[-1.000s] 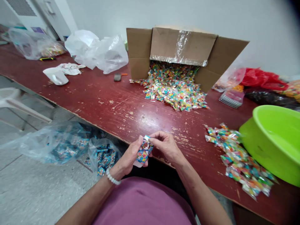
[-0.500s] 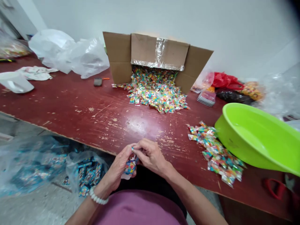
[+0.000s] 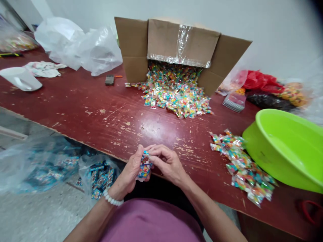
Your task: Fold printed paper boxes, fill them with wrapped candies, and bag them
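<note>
A small blue printed packet is upright in my left hand, whose thumb and fingers wrap its side. My right hand pinches at the packet's top edge, fingertips touching it. Both hands are just over the table's front edge. Beyond them, small wrapped candies spill from a cardboard box lying on its side. To the right, a smaller pile of candy packets lies beside a bright green basin. Below left, a clear bag holds blue packets like the one in my hand.
On the red table are a white jug, a cloth and plastic bags at left. A red bag lies at the back right; red handles show at lower right. A larger blue-packet bag is at lower left.
The view has shifted, so the box and basin appear farther right. The packet is turned more toward the camera, and my left thumb has lifted upright beside its top.
</note>
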A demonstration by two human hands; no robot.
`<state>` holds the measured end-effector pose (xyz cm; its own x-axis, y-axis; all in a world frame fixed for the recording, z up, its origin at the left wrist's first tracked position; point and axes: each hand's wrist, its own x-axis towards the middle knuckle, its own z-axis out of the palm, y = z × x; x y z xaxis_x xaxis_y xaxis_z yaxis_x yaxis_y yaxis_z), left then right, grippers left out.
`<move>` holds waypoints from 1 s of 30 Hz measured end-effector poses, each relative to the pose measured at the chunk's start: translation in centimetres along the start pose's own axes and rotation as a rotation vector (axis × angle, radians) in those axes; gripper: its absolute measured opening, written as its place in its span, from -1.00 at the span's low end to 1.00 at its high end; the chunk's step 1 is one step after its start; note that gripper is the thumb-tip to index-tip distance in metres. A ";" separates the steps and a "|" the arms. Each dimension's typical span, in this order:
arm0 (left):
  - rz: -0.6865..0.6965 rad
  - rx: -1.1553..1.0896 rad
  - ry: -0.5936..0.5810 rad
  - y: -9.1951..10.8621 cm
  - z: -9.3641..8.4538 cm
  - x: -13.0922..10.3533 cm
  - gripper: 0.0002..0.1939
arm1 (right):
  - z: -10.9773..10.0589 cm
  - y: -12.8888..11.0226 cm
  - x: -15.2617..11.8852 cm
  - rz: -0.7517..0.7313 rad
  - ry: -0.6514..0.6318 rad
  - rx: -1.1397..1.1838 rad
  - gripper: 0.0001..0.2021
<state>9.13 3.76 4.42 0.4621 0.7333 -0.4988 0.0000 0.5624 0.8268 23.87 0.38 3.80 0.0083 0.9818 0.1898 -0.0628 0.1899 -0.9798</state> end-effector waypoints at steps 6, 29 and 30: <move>-0.040 -0.084 -0.009 0.0 0.1 0.9 -0.34 | -1.8 0.8 1.6 -0.194 -0.043 -0.409 -0.91; -0.006 0.227 0.180 2.7 -7.2 1.3 -0.48 | -22.4 3.5 9.2 0.219 0.542 -0.935 -0.80; -0.011 0.151 0.182 2.5 -7.1 1.3 -0.48 | -21.1 2.9 8.5 0.189 0.550 -0.897 -0.77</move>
<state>3.46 8.83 3.98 0.2943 0.7918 -0.5352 0.1428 0.5173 0.8438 44.84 9.33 1.24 0.5381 0.8201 0.1949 0.6451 -0.2518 -0.7214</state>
